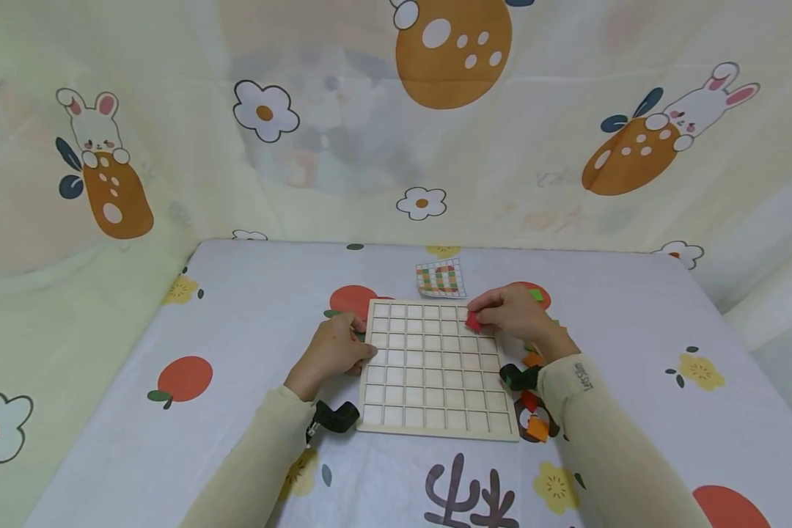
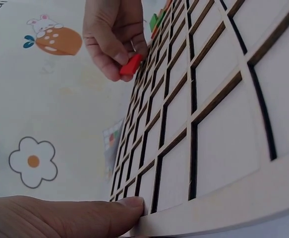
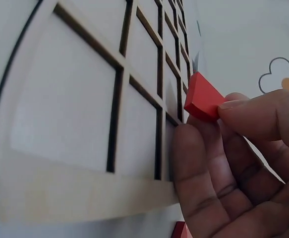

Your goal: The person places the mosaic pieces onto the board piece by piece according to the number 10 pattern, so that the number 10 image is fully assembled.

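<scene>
A pale wooden grid board (image 1: 438, 435) with rows of shallow square cells lies on the table. My left hand (image 1: 333, 350) holds its left edge, the thumb (image 2: 109, 215) on the rim and the other fingers curled beside it. Between thumb and fingertips my right hand (image 1: 518, 315) pinches a small red square tile (image 3: 203, 96), tilted, over the board's far right cells. Whether the tile touches the board cannot be told. The cells in view hold no tiles.
Behind the board lies a small card (image 1: 441, 279) printed with a coloured grid pattern. Loose tiles lie along the board's right side, among them an orange tile (image 1: 537, 429), a red tile (image 1: 529, 400) and a green tile (image 1: 536, 295), some partly hidden by my right arm.
</scene>
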Demonstrator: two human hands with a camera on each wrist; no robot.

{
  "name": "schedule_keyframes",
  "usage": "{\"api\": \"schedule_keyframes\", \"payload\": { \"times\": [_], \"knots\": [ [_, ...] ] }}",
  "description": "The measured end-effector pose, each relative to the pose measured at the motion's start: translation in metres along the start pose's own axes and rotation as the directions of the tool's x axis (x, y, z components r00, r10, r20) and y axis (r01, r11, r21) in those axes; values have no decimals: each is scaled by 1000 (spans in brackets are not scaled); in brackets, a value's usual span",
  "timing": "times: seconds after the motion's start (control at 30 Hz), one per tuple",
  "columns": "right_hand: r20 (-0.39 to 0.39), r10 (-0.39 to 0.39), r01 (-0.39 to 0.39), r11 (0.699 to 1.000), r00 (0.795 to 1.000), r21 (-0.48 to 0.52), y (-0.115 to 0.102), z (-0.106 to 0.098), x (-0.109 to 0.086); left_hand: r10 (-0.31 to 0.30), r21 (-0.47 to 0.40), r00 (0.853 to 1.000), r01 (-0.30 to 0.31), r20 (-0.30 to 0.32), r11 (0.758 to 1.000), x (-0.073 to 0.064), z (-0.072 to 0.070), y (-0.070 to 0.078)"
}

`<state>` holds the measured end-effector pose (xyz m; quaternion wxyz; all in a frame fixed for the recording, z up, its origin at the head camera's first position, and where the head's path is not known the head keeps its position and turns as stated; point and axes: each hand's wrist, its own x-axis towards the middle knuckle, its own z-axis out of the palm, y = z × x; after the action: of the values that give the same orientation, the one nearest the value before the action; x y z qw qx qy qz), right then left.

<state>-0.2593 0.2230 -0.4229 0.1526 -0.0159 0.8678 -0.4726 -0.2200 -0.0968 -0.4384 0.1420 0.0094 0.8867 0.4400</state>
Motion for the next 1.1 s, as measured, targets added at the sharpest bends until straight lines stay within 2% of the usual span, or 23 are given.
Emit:
{"api": "schedule_keyframes", "payload": {
  "times": [0.23,0.43,0.63,1.1],
  "knots": [
    [19,-33,34,998,999,-47,-3,3,2,-12,-15,1000,12,1,1000,-1,1,0],
    [21,5,-3,996,1000,-93,-6,5,4,-11,-14,1000,11,-4,1000,-2,1,1],
    [21,27,-25,996,999,-89,-10,7,4,-12,-23,1000,12,-7,1000,-3,0,1],
    [25,16,-13,993,1000,-116,-11,11,6,-15,-29,1000,15,-13,999,-2,1,-1]
  ]
}}
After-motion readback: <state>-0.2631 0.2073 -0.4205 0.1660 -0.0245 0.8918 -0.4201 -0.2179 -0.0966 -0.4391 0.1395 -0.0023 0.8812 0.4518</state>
